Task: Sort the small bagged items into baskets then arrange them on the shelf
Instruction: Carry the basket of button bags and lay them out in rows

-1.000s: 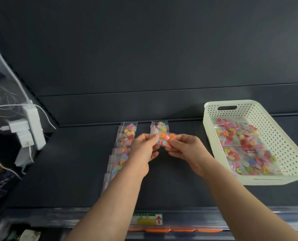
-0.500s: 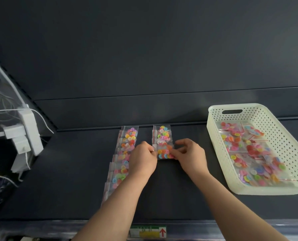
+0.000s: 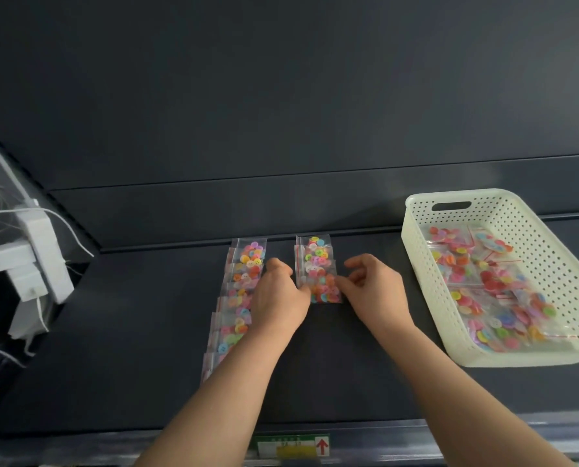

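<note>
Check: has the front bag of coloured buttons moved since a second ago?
Yes. The front clear bag of coloured buttons was held up in both hands; now it lies on the dark shelf, overlapping the front end of the short row of bags.

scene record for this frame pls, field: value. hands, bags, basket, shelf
surface: dark shelf
left row: long overlapping row of button bags, partly behind the left forearm
right row: short row of button bags
front bag: front bag lying at the near end of the right row
left hand: left hand, fingertips at the front bag's left edge
right hand: right hand, fingertips at its right edge, grip loose
basket: cream perforated basket, right side of the shelf, loose bags inside
shelf edge: label with red arrow
</note>
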Tool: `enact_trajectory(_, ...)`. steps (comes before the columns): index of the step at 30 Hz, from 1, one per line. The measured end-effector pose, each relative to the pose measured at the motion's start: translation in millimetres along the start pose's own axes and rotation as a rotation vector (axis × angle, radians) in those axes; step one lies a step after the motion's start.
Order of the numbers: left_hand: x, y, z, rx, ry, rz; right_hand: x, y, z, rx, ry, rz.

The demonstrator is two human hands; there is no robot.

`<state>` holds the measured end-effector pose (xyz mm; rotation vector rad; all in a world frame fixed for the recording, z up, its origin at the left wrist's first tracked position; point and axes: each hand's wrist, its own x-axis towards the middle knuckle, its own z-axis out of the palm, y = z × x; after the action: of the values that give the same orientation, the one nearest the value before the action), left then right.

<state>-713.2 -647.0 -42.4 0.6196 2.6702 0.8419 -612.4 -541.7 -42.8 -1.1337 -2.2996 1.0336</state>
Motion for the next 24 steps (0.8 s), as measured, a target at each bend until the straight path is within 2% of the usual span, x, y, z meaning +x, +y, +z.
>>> enact_trajectory(5,-8,31,0,-0.101,-0.112,0.153,-6,-7,-41,-0.274,0.212,-0.220)
enact_trajectory(8,-19,59,14,-0.233,-0.190,0.223,-12,4,-78,-0.430,0.338,-0.222)
enact_trajectory(11,-35,86,30,-0.330,-0.258,0.247,-13,33,-114,-0.470,0.364,-0.145)
enact_trajectory(16,-58,115,51,-0.404,-0.340,0.237,-7,86,-151,-0.555,0.181,0.004)
enact_trajectory(20,-67,130,63,-0.419,-0.323,0.222,-6,101,-166,-0.502,0.079,-0.001)
enact_trajectory(24,-73,143,72,-0.417,-0.295,0.203,-3,101,-179,-0.372,-0.309,-0.051)
